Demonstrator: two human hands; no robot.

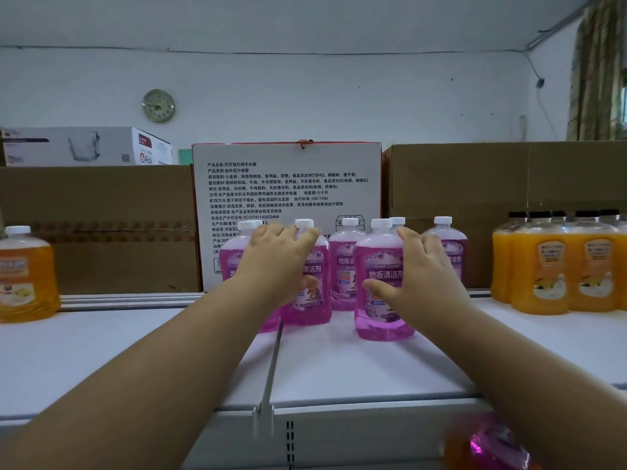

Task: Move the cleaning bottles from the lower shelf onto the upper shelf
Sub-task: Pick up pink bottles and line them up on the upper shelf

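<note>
Several purple floor-cleaner bottles with white caps stand grouped on the white upper shelf (339, 368), in front of a printed carton. My right hand (424, 279) grips the front right purple bottle (380, 300), thumb across its label and fingers around its right side. My left hand (274, 262) lies over the front left purple bottle (234, 262), hiding most of it, fingers curled near its shoulder and thumb towards the neighbouring bottle (315, 300). Both bottles stand upright on the shelf. Below the shelf edge at bottom right, a blurred purple bottle (488, 446) shows.
Orange liquid bottles (559, 266) stand at the right of the shelf, and one orange bottle (23, 276) at the far left. Brown cartons (101, 232) and the white printed carton (288, 184) line the back. A thin white divider rail (271, 374) runs front to back.
</note>
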